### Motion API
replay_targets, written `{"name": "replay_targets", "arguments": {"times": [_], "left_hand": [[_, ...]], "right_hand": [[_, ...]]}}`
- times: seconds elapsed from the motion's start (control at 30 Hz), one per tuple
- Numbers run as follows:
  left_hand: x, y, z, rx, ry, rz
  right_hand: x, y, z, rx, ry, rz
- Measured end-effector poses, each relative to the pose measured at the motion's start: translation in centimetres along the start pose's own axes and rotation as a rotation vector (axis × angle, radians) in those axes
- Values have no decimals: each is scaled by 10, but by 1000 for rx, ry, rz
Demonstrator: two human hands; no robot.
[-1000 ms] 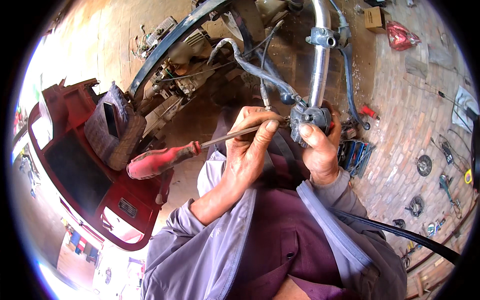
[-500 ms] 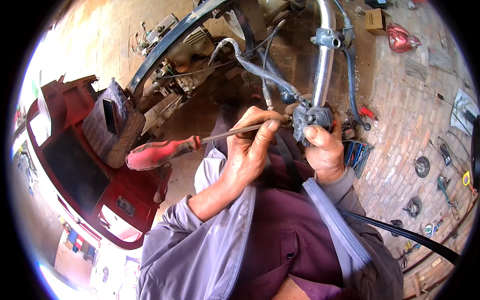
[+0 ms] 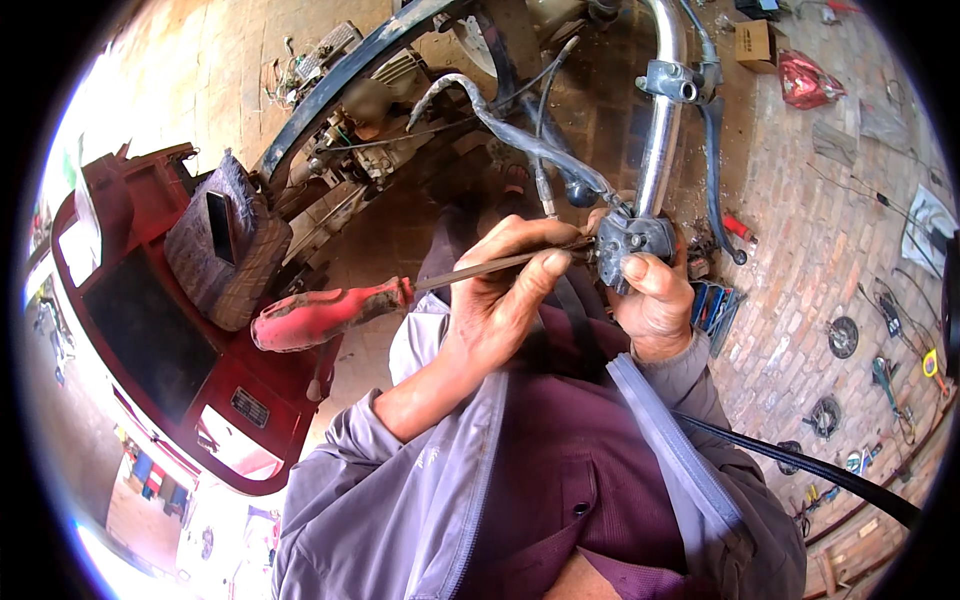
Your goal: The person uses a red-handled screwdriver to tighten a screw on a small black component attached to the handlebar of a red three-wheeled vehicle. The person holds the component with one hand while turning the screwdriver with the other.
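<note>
A screwdriver (image 3: 332, 313) with a worn red handle lies across my left hand (image 3: 503, 290), its shaft pinched between thumb and fingers. Its handle points left, and its tip end is at the side of a black switch housing (image 3: 640, 238); the exact contact point is hidden. My right hand (image 3: 655, 310) grips that housing from the right, thumb on its front. The housing sits at the near end of a chrome handlebar (image 3: 657, 150). A grey wrapped cable (image 3: 510, 137) runs into it from the upper left.
A clamp (image 3: 672, 82) and a hanging black lever (image 3: 713, 170) are farther up the bar. At left stands a red body panel (image 3: 150, 330) with a phone (image 3: 221, 226) on a cushion (image 3: 250, 255). Tools, round parts (image 3: 843, 337) and a red bag (image 3: 808, 80) lie on the brick floor.
The handlebar and switch housing have shifted slightly to the right, and both hands moved with them. The screwdriver is still in my left hand, its shaft a little farther right.
</note>
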State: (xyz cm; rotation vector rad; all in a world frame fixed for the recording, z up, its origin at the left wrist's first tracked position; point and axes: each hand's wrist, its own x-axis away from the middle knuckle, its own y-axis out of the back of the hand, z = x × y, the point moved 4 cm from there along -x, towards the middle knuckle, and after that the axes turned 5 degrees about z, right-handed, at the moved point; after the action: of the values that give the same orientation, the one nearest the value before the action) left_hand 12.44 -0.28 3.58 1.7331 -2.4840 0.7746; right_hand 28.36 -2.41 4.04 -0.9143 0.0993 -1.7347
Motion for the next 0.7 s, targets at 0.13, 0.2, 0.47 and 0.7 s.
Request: {"name": "replay_targets", "arguments": {"times": [0.13,0.2,0.47,0.7], "left_hand": [[19,33,-10,76,-38,-127],[40,71,-5,-29,27,-366],[66,107,-77,38,-351,-518],[86,121,-90,-166,-365,-422]], "right_hand": [[-1,4,-1,-17,0,8],[-2,6,-4,-16,1,23],[-2,5,-1,59,9,8],[-1,6,-3,38,20,52]]}}
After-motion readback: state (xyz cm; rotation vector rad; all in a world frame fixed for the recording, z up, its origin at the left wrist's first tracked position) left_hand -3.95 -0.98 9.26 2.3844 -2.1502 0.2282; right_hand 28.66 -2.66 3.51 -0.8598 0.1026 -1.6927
